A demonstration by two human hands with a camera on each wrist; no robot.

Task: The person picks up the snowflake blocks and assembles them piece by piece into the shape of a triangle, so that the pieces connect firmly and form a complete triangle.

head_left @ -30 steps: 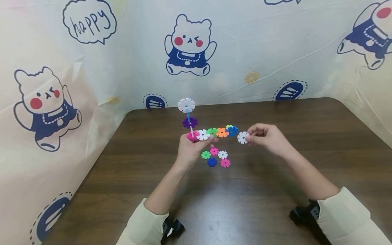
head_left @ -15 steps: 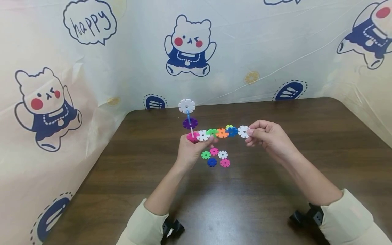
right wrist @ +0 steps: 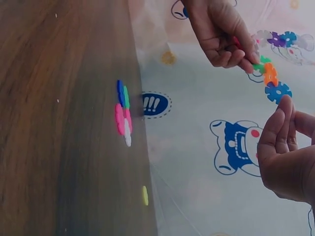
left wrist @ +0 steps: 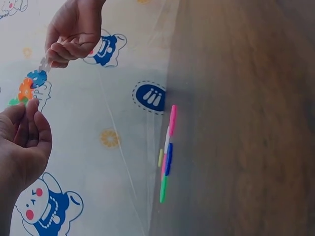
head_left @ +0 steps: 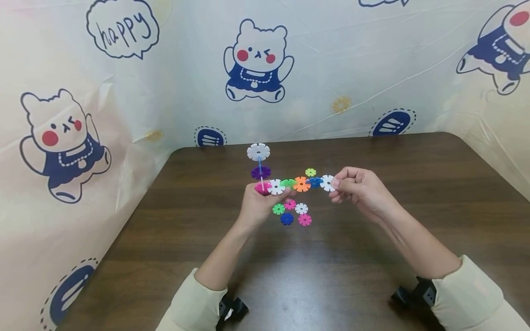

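My left hand (head_left: 258,204) grips a chain of notched plastic discs near its pink disc (head_left: 262,187) and white disc (head_left: 276,186). From there the chain runs right through a green disc (head_left: 288,183), an orange disc (head_left: 302,184) and a blue disc (head_left: 315,182). A branch rises at the left end, with a purple disc (head_left: 261,173) and a white top disc (head_left: 258,151). Between thumb and fingers, my right hand (head_left: 364,188) pinches another white disc (head_left: 327,183) against the blue one. Whether their slots interlock I cannot tell.
Several loose discs lie on the brown table (head_left: 186,239) below the chain, among them a blue disc (head_left: 287,219) and a pink disc (head_left: 304,219). A yellow disc (head_left: 310,172) lies farther back. Behind the table hangs a printed sheet (head_left: 178,82).
My right hand has brought the white disc left and up to the blue disc at the chain's end. The chain has then dipped slightly, and its top white disc has moved lower.
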